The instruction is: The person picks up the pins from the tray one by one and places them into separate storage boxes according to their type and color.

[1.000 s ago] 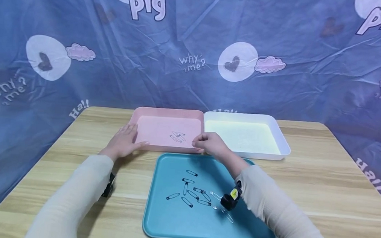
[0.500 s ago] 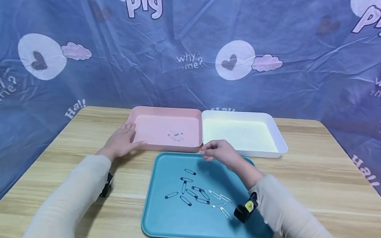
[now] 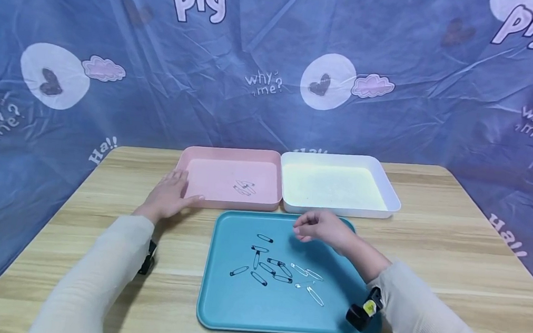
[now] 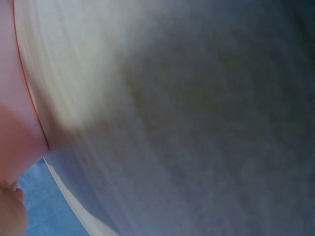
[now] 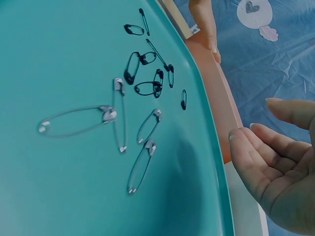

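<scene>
Black safety pins [image 3: 266, 268] lie scattered over the left and middle of a teal tray [image 3: 230, 311]; several silver safety pins [image 3: 315, 296] lie to their right. More silver safety pins [image 3: 244, 187] rest inside the pink tray [image 3: 208, 174]. My left hand [image 3: 167, 194] touches the pink tray's left side with fingers straight, the thumb along its front rim. Above the teal tray's far edge hovers my right hand [image 3: 323, 228], its fingers loosely bent. In the right wrist view, thumb and fingers of the right hand [image 5: 280, 167] are apart with nothing between them.
A white tray [image 3: 340, 189] stands against the pink tray's right side, behind the teal tray. All sit on a wooden table [image 3: 435, 245], with a printed blue cloth [image 3: 270, 119] hanging behind it.
My right hand has moved from the pink tray's front right corner back toward me and to the right, over the teal tray. The left hand stays at the pink tray.
</scene>
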Available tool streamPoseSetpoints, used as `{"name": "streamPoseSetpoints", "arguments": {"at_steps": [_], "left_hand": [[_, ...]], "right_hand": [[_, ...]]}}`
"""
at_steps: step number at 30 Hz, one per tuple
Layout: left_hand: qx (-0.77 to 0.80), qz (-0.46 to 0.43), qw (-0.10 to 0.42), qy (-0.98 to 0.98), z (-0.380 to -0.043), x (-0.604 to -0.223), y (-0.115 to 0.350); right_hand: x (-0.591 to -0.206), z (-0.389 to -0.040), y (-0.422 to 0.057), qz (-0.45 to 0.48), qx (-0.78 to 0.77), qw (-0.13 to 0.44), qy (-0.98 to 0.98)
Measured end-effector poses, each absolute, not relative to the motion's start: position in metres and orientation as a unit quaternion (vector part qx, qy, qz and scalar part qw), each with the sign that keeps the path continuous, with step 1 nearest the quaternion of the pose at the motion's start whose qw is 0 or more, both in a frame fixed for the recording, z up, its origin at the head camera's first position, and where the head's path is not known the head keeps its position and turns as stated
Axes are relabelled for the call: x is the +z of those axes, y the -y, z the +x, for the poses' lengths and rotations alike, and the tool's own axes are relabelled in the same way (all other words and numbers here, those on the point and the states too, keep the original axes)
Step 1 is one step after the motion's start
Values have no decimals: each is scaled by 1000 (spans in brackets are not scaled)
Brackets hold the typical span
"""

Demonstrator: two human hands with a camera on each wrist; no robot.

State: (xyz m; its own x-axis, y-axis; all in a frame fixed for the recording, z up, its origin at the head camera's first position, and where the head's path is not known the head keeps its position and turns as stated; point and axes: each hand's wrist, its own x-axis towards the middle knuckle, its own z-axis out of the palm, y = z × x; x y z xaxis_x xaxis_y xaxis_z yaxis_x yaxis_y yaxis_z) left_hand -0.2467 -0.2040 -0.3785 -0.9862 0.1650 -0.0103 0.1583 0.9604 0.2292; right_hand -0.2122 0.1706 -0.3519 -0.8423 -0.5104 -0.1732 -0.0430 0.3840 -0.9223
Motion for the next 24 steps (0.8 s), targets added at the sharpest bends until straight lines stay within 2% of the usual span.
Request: {"name": "streamPoseSetpoints", "arguments": {"at_steps": [24], "left_hand": [[117,82,20,-990,-247,-379,204]], "right_hand": [[-369,-185,-207,-179,-512,242,-805]]}}
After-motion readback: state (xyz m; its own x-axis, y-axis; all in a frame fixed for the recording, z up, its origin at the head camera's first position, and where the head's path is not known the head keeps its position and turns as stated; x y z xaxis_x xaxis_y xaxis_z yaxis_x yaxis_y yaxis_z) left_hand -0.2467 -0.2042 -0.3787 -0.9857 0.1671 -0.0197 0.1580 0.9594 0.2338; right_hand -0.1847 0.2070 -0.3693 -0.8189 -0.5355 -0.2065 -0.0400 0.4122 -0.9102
